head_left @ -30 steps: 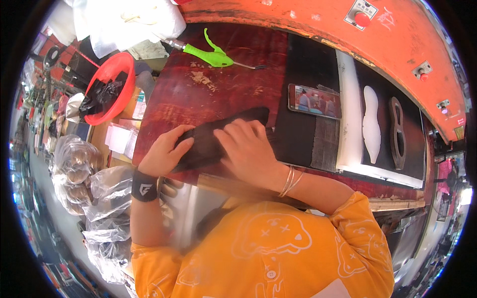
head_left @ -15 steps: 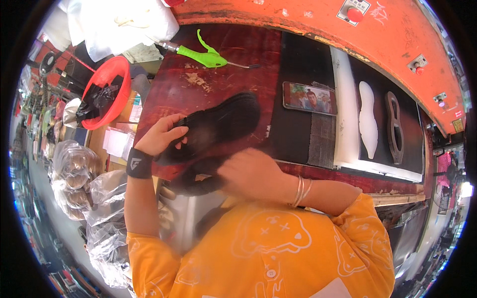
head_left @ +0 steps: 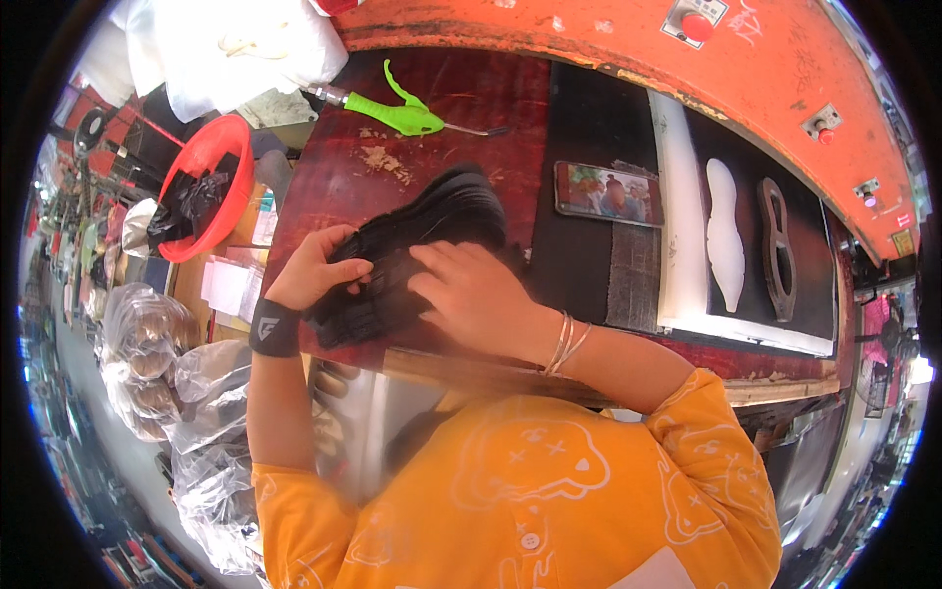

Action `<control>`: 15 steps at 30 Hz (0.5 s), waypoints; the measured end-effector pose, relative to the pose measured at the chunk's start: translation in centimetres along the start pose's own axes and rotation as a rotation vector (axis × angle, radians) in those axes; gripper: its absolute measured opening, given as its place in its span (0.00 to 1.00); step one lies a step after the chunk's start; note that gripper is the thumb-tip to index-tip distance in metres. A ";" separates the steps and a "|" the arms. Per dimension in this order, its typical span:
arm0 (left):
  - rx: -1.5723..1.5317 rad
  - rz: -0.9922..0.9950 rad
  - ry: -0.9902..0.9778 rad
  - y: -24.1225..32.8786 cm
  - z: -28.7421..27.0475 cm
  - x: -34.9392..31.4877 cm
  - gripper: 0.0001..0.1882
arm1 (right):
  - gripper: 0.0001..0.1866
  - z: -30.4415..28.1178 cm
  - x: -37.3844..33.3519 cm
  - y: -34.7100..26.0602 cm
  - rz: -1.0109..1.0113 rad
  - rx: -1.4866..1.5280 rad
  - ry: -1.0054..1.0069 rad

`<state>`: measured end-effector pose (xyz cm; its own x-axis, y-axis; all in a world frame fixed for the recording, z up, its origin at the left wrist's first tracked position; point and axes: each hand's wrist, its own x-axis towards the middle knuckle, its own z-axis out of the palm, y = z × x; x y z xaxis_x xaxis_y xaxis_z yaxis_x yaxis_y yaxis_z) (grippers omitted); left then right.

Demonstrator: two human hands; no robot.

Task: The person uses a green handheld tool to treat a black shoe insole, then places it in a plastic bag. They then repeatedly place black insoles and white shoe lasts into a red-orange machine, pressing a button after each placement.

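A thick stack of black sole-shaped pieces lies at an angle on the dark red tabletop. My left hand is closed on its left end, thumb on top. Reaching across from the right, my right hand has bent fingers on the near side of the stack, gripping dark pieces there. Its fingertips are slightly smeared, and the pieces under the palm are hidden. Beyond the stack lies a green air blow gun.
A phone showing a video lies right of the stack. Farther right are a white sole shape and a dark sole-shaped ring. An orange machine spans the far side. Left stand a red basin and clear plastic bags.
My right hand has moved up and away from my body, bringing a dark piece from the table's near edge onto the stack. My left hand keeps its hold.
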<state>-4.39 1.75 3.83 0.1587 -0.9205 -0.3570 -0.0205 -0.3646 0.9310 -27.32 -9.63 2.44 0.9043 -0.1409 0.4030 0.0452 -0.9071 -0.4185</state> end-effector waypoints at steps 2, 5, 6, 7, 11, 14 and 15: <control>0.016 0.032 -0.007 -0.2 -0.2 0.1 0.16 | 0.20 0.1 -0.1 -0.3 -0.004 -0.015 -0.022; 0.029 0.049 -0.028 -0.5 -0.4 0.2 0.18 | 0.17 -0.1 -0.2 -0.5 -0.080 -0.081 0.004; 0.031 0.056 -0.039 -0.6 -0.4 0.2 0.19 | 0.15 -0.1 0.0 -0.4 -0.094 -0.078 -0.005; 0.038 0.060 -0.041 -0.6 -0.4 0.2 0.20 | 0.13 -0.1 0.1 -0.4 -0.108 -0.075 -0.013; 0.043 0.066 -0.042 -0.9 -0.4 0.2 0.21 | 0.09 0.3 0.5 -0.3 -0.108 -0.058 -0.005; 0.005 0.054 -0.014 -0.8 -0.5 0.2 0.18 | 0.08 0.7 0.6 -0.8 -0.057 -0.005 -0.014; -0.019 0.043 -0.007 -0.7 -0.5 0.1 0.17 | 0.08 0.7 0.5 -1.0 -0.044 -0.022 0.010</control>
<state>-3.89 1.95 3.14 0.1510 -0.9363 -0.3172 -0.0082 -0.3221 0.9467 -26.57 -8.48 2.49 0.8974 -0.1042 0.4287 0.0755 -0.9211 -0.3820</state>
